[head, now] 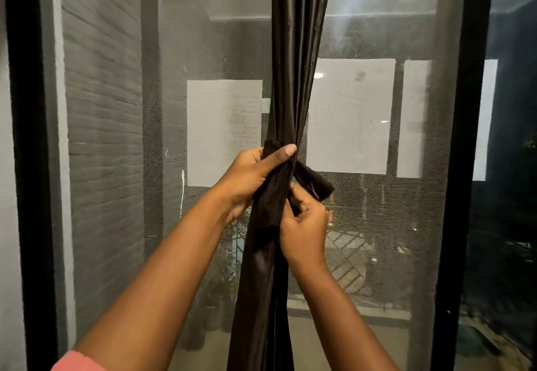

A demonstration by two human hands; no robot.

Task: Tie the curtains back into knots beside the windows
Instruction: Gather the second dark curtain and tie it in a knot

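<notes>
You are holding the curtain, a dark gathered panel hanging down the centre of the frame in front of the window screen. Your left hand is gripping the bunched fabric at mid-frame, with the thumb pressing across the front of the bundle and the fingers curling behind it. Your right hand is sitting just below and to the right, its fingers pinching a short band of the same dark cloth that is sticking out diagonally toward the right. Both grips are clamping on cloth; neither is standing apart. The band is crossing the bundle at the level of your left thumb. Below your hands the curtain is falling loose to the lower edge of the frame. The black window frame is standing at the right, and another black upright at the left edge. A pink sleeve is showing in the lower left corner.
</notes>
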